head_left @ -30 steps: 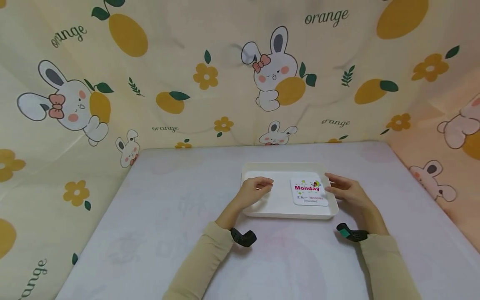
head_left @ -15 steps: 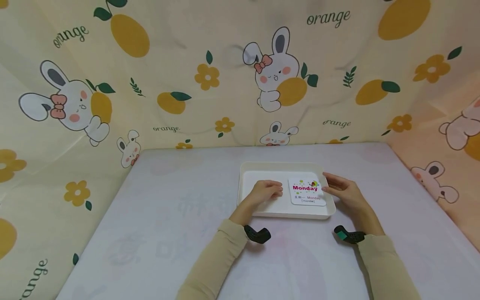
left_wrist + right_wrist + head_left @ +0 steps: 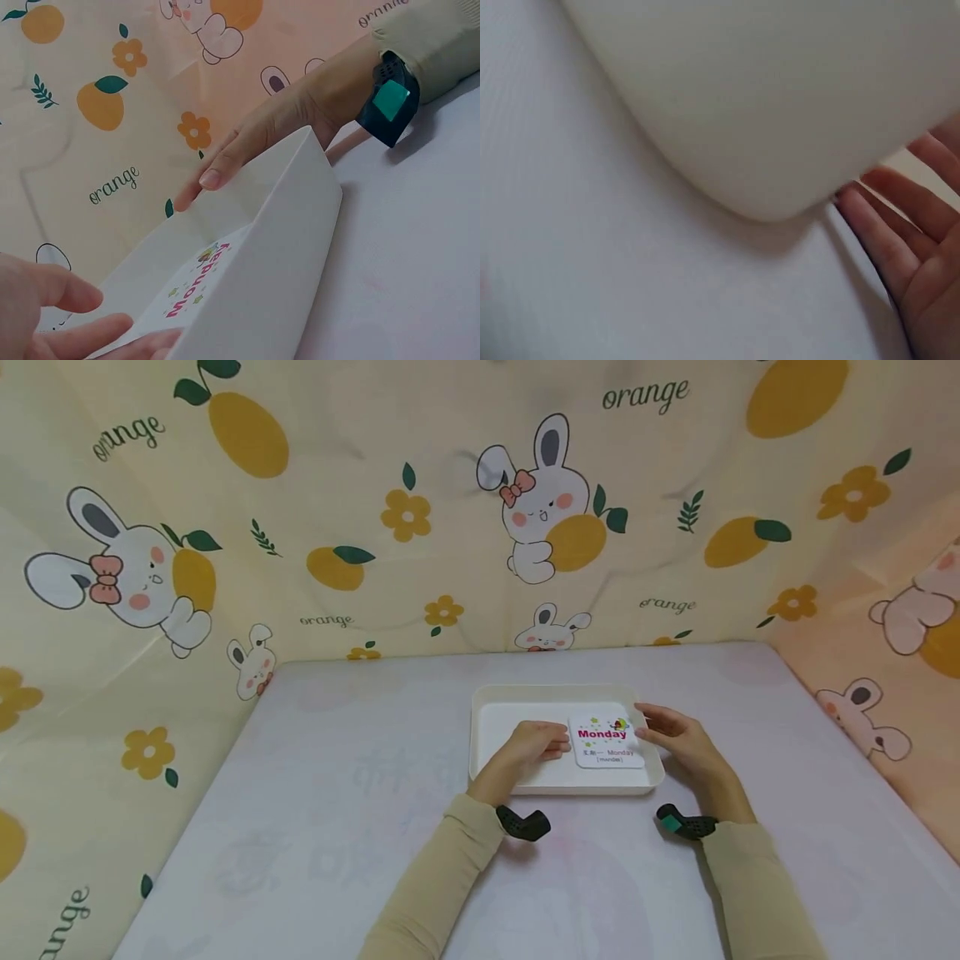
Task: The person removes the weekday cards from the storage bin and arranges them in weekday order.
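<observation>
A white rectangular tray [image 3: 547, 693] lies on the table. In its right half is a white card [image 3: 607, 743] printed "Monday" with small coloured drawings. My left hand [image 3: 525, 747] reaches over the tray's front side, fingertips beside the card's left edge; contact cannot be made out. In the left wrist view, that hand's thumb and fingers [image 3: 75, 289] are apart with nothing between them. My right hand [image 3: 686, 743] touches the tray's right rim with its fingertips. Seen from the right wrist, its fingers [image 3: 911, 202] are fairly straight against the tray's outer wall.
A pale cloth covers the table [image 3: 337, 818]. Behind and along both sides hangs a cream curtain [image 3: 450, 460] printed with rabbits, oranges and flowers. Each wrist wears a black camera band [image 3: 525, 824].
My left hand has moved right, from the tray's left part to the card's left edge. The right hand stays at the right rim. The tray appears slightly further left in view.
</observation>
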A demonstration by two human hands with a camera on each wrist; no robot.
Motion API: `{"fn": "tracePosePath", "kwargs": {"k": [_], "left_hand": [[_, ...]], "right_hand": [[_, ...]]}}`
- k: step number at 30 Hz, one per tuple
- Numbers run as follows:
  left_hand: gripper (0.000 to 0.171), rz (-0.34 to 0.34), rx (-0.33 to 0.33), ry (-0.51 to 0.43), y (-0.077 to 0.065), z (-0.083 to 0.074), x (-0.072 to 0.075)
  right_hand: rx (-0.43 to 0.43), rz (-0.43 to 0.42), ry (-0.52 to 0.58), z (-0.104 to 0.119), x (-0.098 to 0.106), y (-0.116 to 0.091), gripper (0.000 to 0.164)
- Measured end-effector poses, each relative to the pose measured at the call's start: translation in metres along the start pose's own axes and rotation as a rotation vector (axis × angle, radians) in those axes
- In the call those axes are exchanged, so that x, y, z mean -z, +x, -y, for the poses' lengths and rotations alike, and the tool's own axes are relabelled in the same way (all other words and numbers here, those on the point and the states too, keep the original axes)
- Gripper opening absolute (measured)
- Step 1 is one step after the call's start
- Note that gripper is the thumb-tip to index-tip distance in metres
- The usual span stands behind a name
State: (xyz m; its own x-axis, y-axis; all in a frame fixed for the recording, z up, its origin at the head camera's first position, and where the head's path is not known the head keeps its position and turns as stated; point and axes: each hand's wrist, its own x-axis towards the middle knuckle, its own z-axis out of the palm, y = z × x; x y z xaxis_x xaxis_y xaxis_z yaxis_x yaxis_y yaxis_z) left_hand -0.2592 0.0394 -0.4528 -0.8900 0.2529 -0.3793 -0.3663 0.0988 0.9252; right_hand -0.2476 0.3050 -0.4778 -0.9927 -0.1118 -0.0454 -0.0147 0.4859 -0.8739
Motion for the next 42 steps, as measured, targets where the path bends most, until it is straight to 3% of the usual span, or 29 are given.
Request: {"fn": "tracePosePath", "kwargs": {"k": [7,12,22,31,36,42], "left_hand": [[0.033,0.0,0.012,-0.016,0.001,-0.002,-0.002],[0.032,-0.035,0.033,-0.036,0.004,-0.003,-0.006],[0.027,-0.12,0.048,-0.099,0.005,-0.003,-0.018],[0.02,-0.271,-0.001,0.023,0.003,-0.01,-0.035],[0.02,-0.242,0.028,-0.001,0.003,-0.01,-0.045],[0.019,-0.272,0.053,-0.03,0.003,-0.005,-0.046]], "right_hand": [[-0.02,0.026,0.058,0.0,-0.001,-0.002,0.068],[-0.001,0.074,0.092,-0.006,0.005,-0.002,0.069],[-0.006,0.081,0.091,-0.006,0.009,-0.004,0.069],[-0.029,0.087,0.131,-0.005,0.012,-0.004,0.07],[-0.018,0.083,0.128,-0.005,0.012,-0.004,0.069],[-0.016,0.094,0.148,-0.003,0.005,-0.001,0.069]]}}
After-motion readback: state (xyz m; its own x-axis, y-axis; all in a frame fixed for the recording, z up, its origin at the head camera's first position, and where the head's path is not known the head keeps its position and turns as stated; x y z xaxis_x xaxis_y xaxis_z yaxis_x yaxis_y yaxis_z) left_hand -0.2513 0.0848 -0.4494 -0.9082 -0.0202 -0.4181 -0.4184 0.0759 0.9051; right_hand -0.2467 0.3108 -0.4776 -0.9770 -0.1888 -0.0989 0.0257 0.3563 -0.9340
